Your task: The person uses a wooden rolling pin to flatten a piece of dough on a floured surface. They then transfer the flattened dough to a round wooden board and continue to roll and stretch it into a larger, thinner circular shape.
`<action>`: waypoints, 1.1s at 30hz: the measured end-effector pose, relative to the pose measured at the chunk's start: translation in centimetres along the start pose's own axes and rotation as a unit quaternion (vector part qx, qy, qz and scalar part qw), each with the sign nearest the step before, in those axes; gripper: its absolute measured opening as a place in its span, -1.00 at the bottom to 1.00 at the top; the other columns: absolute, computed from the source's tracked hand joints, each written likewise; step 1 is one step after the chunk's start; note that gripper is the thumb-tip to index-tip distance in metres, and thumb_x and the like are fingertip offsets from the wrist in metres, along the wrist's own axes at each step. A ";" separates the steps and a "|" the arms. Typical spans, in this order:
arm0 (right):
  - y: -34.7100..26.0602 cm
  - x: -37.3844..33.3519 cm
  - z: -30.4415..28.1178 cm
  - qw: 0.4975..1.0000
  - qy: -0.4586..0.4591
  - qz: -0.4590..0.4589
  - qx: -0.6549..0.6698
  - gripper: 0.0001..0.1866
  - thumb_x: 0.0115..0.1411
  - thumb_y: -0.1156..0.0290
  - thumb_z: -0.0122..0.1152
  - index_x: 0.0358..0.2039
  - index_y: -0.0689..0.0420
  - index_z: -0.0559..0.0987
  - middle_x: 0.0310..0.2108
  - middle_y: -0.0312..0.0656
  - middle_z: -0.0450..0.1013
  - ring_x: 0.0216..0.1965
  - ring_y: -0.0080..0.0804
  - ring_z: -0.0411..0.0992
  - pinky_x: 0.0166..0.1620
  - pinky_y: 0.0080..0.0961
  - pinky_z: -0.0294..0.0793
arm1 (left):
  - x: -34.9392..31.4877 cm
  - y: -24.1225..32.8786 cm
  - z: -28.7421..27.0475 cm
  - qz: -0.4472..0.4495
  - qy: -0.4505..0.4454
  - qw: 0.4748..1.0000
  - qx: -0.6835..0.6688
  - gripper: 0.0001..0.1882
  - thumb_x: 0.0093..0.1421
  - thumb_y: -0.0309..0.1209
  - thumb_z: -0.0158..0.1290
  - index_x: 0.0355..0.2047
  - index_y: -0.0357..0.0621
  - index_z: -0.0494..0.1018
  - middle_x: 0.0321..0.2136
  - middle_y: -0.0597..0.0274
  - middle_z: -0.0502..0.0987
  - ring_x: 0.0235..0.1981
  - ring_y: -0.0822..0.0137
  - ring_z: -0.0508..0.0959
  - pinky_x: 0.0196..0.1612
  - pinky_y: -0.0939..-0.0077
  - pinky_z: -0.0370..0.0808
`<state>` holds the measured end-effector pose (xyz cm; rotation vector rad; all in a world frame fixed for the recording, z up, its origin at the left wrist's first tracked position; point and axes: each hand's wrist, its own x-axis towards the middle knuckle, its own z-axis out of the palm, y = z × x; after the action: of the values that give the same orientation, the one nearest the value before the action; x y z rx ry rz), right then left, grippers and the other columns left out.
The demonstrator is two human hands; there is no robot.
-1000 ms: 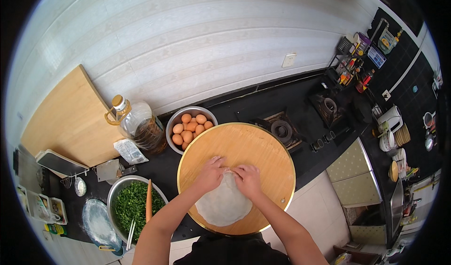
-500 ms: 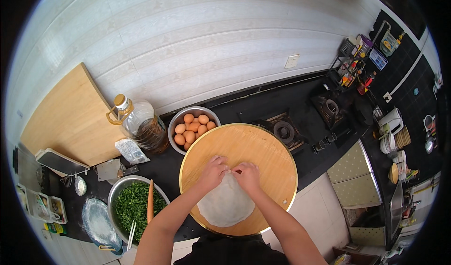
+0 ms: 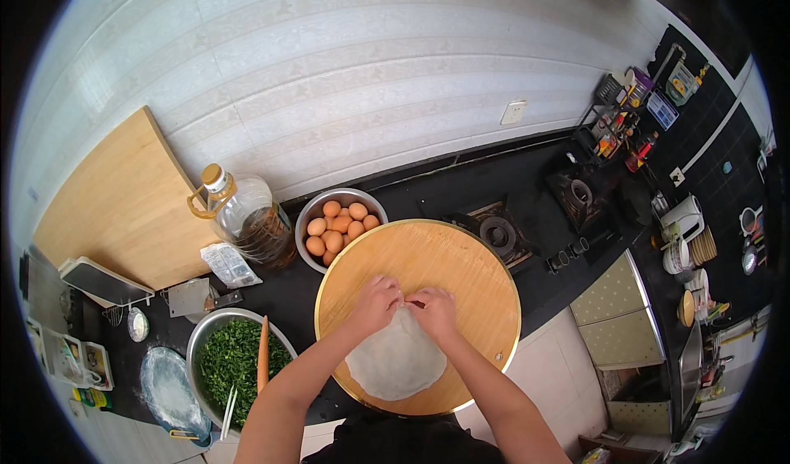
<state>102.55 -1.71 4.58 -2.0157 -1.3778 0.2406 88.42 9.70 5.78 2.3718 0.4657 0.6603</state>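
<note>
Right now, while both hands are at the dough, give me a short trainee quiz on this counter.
1. Where do the left hand and right hand meet the dough sheet?
A) near edge
B) middle
C) far edge

2. True or false: the bowl of chopped greens stands left of the round board.

3. Fill in: the metal bowl between the large bottle and the board holds ____.

Key: 1. C; 2. true; 3. eggs.

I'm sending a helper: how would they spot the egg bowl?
Find the round wooden board under the dough. Past its upper-left edge, on the black counter beside the big clear bottle, stands a metal bowl. It holds brown eggs, unlike the larger bowl of chopped greens.
</note>
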 end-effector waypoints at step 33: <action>-0.6 1.0 0.5 0.996 -0.016 -0.091 -0.014 -0.92 0.06 0.32 0.32 -0.43 -0.01 0.65 -0.43 -0.31 0.53 -0.26 -0.28 0.47 -0.07 -0.28 0.29 | -2.3 -0.8 -1.2 -0.087 0.038 0.995 0.021 -0.90 -0.03 -0.58 0.18 -0.47 -0.12 0.53 -0.34 0.17 0.52 -0.20 0.09 0.46 -0.12 0.26 0.41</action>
<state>102.26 -0.44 4.77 -1.9004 -1.5817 0.1728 85.77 9.77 5.26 2.3190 0.7163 0.6687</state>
